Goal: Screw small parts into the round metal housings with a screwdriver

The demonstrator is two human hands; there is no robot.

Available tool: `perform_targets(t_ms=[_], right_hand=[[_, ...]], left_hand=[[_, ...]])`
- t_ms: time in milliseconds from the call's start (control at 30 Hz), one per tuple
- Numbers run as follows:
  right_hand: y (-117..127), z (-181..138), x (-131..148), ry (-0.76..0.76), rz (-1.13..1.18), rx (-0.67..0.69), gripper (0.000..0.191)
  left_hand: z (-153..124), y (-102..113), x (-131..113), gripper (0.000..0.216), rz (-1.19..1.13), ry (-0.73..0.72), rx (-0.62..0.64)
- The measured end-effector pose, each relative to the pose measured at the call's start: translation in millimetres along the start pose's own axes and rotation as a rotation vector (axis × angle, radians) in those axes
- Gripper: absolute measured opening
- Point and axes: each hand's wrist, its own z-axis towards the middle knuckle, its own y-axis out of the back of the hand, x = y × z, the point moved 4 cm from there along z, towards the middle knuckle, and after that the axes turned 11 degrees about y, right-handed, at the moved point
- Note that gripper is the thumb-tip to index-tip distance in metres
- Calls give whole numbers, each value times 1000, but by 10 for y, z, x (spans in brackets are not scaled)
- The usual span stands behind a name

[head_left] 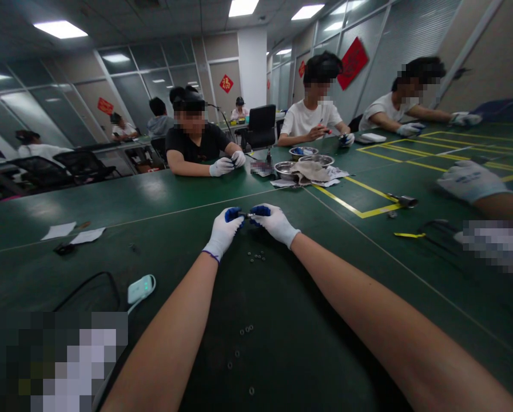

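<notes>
My left hand [225, 230], in a white glove with blue fingertips, is closed on one end of a small dark metal part [246, 216]. Gloved the same way, my right hand [275, 223] pinches the other end, which looks shiny. The part's exact kind is too small to make out, and the fingers hide much of it. Several small metal rings [258, 257] lie on the green table just below my hands. More rings [247, 329] are scattered nearer to me, between my forearms.
Metal bowls [286, 169] with a beige cloth [311, 171] stand ahead. A white power bank [140, 289] with a cable lies left, near papers [88, 235]. At right are a metal cylinder [408, 201], yellow tape lines [374, 212] and a co-worker's gloved hand [473, 180]. Other people sit across the table.
</notes>
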Motion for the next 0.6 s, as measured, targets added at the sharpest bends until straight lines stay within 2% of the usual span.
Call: perform_targets(t_ms=[467, 600], right_hand=[[-24, -18, 31, 57, -172, -6, 28], [-49, -30, 45, 64, -98, 33, 32]], left_hand=[[15, 8, 6, 31, -28, 32, -3], [22, 22, 17, 33, -61, 36, 3]])
